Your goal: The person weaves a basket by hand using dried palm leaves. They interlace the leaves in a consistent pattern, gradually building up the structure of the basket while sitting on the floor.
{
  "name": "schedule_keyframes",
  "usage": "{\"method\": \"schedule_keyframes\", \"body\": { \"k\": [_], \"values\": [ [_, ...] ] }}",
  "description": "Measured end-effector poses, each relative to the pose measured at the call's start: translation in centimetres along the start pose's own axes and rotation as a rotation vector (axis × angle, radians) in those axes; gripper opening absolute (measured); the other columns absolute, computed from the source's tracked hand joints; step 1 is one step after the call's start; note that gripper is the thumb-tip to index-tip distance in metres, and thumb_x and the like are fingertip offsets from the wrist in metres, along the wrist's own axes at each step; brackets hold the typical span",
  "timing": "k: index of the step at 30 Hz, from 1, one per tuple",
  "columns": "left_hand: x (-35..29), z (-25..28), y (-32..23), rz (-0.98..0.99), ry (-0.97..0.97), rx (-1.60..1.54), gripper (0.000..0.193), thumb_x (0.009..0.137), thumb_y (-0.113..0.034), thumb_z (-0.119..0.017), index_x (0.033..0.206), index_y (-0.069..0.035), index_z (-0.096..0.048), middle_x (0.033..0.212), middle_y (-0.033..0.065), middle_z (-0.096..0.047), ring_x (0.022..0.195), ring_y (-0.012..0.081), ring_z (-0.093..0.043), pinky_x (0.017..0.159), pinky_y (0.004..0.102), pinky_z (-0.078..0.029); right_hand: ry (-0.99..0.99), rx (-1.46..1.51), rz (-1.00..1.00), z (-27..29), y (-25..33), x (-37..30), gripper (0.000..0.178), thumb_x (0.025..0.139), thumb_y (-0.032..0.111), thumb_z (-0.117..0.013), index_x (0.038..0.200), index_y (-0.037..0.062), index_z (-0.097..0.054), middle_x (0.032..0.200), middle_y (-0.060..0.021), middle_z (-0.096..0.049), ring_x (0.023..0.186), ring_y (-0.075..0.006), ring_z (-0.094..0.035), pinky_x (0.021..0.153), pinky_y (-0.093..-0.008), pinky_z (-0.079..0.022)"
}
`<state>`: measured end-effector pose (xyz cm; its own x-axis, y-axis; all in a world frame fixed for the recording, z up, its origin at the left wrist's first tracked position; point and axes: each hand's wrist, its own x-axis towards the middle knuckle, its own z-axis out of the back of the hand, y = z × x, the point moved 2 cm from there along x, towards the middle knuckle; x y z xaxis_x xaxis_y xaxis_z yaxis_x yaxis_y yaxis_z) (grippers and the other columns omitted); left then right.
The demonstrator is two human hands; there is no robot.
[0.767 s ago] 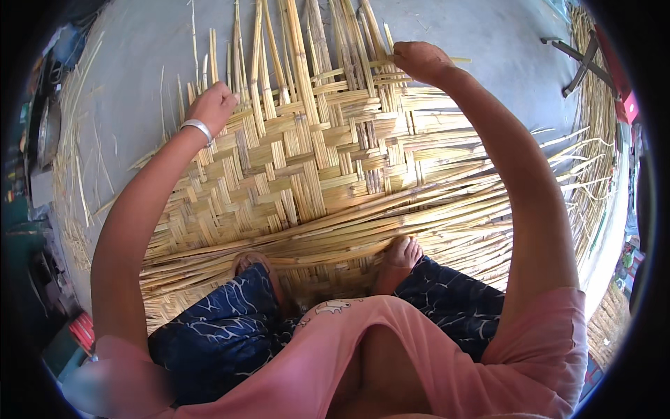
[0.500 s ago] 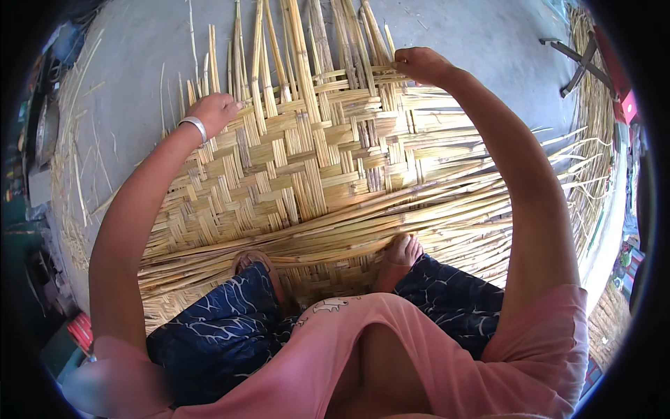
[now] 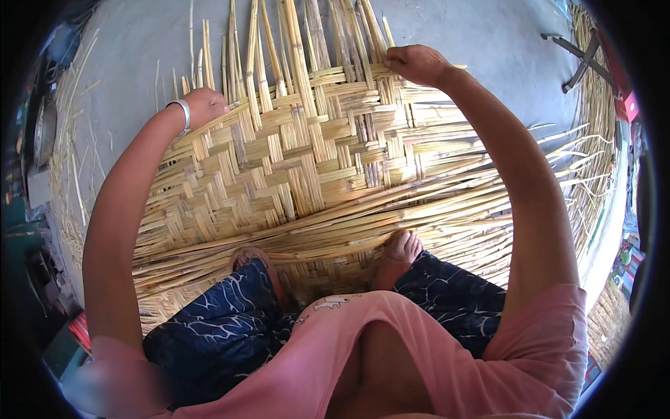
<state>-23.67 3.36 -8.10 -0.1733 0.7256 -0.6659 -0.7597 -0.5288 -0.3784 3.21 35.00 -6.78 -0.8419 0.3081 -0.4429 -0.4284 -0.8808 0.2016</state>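
Closed firmly at the upper right of centre, the right hand (image 3: 419,65) was set over the far edge of a woven mat (image 3: 296,164), and a pale strip (image 3: 461,67) was grasped in it, its tip left jutting out past the knuckles. At the upper left of centre, the left hand (image 3: 205,107) was placed against the mat's sloping edge with its fingers curled inward; whether anything was pinched inside them could not be told, since the fingertips were hidden. A silvery bracelet (image 3: 183,116) was worn on that wrist.

The mat was spread across the middle of the frame, its weave formed of grouped flat strips crossed over and under one another. From its upper edge, loose upright stalks (image 3: 294,52) were fanned toward the top of the frame, between the two hands. Lower down, a band of long stalks (image 3: 328,227) was laid crosswise over the weave, just above the feet (image 3: 403,253), which were planted at lower centre. Dark blue patterned trousers (image 3: 223,311) were seen below. At the upper right, a dark crossed stand (image 3: 586,59) was set on the grey floor (image 3: 481,28), beside a heap of straw (image 3: 593,133).
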Motion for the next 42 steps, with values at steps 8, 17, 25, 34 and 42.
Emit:
{"method": "schedule_keyframes", "body": {
  "k": [8,17,25,34,42],
  "values": [
    [-1.3,-1.0,-1.1,0.068,-0.271,-0.151,0.035,0.090,-0.032,-0.052,0.077,0.000,-0.054,0.063,0.0143,-0.052,0.054,0.0267,-0.052,0.056,0.0385,-0.044,-0.169,-0.018,0.056,-1.0,0.1,0.0,0.033,0.091,0.043,-0.044,0.096,0.0142,-0.061,0.077,-0.0091,-0.064,0.076,-0.0297,-0.061,0.072,-0.0420,-0.048],
    [-3.1,-3.1,-2.9,-0.063,-0.445,0.173,0.033,0.091,-0.035,-0.049,0.077,-0.005,-0.053,0.067,0.0167,-0.055,0.064,0.0367,-0.054,0.059,0.0439,-0.043,-0.340,-0.106,0.140,-2.7,0.0,-1.3,0.033,0.091,0.044,-0.045,0.085,0.0156,-0.060,0.067,-0.0081,-0.063,0.066,-0.0292,-0.062,0.062,-0.0419,-0.050],
    [-1.3,-2.2,-8.2,-0.065,-0.508,0.469,0.043,0.086,-0.028,-0.058,0.119,-0.003,-0.053,0.122,0.0142,-0.052,0.116,0.0277,-0.047,0.100,0.0387,-0.036,-0.352,-0.124,0.135,-2.4,-0.4,-1.0,0.029,0.090,0.042,-0.046,0.083,0.0165,-0.058,0.071,-0.0076,-0.063,0.068,-0.0300,-0.062,0.063,-0.0419,-0.050],
    [4.3,-6.3,-14.3,-0.343,-0.695,0.508,0.055,0.084,-0.038,-0.057,0.128,-0.007,-0.046,0.130,0.0090,-0.044,0.125,0.0245,-0.037,0.105,0.0467,-0.024,-0.414,-0.149,0.206,-2.5,-0.5,0.1,0.030,0.090,0.043,-0.046,0.082,0.0163,-0.057,0.069,-0.0069,-0.062,0.066,-0.0290,-0.061,0.060,-0.0407,-0.050],
    [4.4,-6.6,-14.5,-0.429,-0.809,0.541,0.047,0.078,-0.031,-0.064,0.118,-0.009,-0.054,0.110,0.0022,-0.052,0.112,0.0195,-0.044,0.098,0.0441,-0.028,-0.479,-0.129,0.272,-2.4,-0.8,0.0,0.031,0.090,0.044,-0.047,0.080,0.0160,-0.056,0.066,-0.0043,-0.061,0.063,-0.0269,-0.061,0.057,-0.0384,-0.050]
  ]
}}
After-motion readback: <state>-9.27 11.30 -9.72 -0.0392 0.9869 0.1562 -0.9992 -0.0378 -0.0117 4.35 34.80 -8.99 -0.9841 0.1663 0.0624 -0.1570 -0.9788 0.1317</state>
